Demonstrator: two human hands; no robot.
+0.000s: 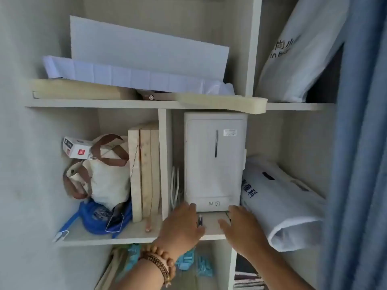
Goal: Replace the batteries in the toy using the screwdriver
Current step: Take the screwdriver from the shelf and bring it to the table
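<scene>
While both hands sit at the front of the shelf [125, 235], a slim dark tool [200, 220] with a pale tip, judged to be the screwdriver, lies on the shelf board between them. It is at 3 o'clock from the left hand [182, 225], touching or just beside its thumb edge, and at 9 o'clock from the right hand [240, 227], a little apart. The long axis of the tool runs 12 to 6 o'clock, pale tip toward 12. The left hand is the nearer. Left grip: back of hand up, fingers extended toward 12 o'clock; whether the thumb pinches the tool cannot be told. Right grip: spread, thumb pointing toward 9 o'clock, holding nothing. No toy can be identified in view. Directly at 12 o'clock from the tool stands a white appliance [213, 164] with a vertical door handle, its base close to the fingertips of both hands. It blocks forward travel, so withdrawal toward 6 o'clock appears the clear path. A coiled white cable [174, 185] sits at 11 o'clock from the left hand. Beyond the shelf divider, toward 9 o'clock, stand upright wooden boards [144, 172], a canvas tote bag [104, 176] and a blue bag [94, 218]. A white plastic bag [282, 201] lies at 3 o'clock from the right hand, close against it.
</scene>
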